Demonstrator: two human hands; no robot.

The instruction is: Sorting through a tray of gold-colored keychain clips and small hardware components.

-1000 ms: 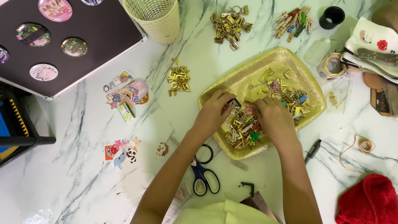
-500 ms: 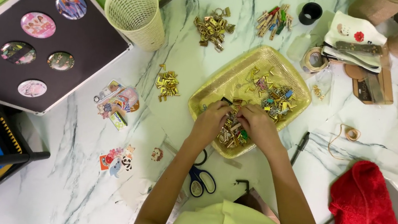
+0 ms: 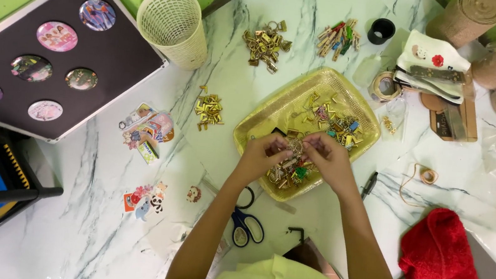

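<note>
Both my hands are over the near end of the shallow yellow plastic tray (image 3: pixel 262 125), so that anything I drop falls back among the rest. My left hand (image 3: pixel 260 157) and my right hand (image 3: pixel 329 159) face each other with the fingertips drawn together, pinching a small gold metal clasp (image 3: pixel 293 146) between them (it is too small for me to say exactly how each finger sits). I hold it just above the heap of gold and coloured clips (image 3: pixel 294 170), which lies right under my fingers.

As far as I can tell, the clasp's long axis runs across from one hand to the other, one end toward each set of fingertips; which end is which I cannot make out.

Beyond my hands, a second cluster of coloured clips (image 3: pixel 332 118) fills the far half of the tray. Past my left hand, well apart, sits a little pile of gold clips (image 3: pixel 208 111) on the white marble table (image 3: pixel 95 203). Near my left forearm lie blue-handled scissors (image 3: pixel 245 224), and beside my right wrist a black pen (image 3: pixel 369 185).
</note>
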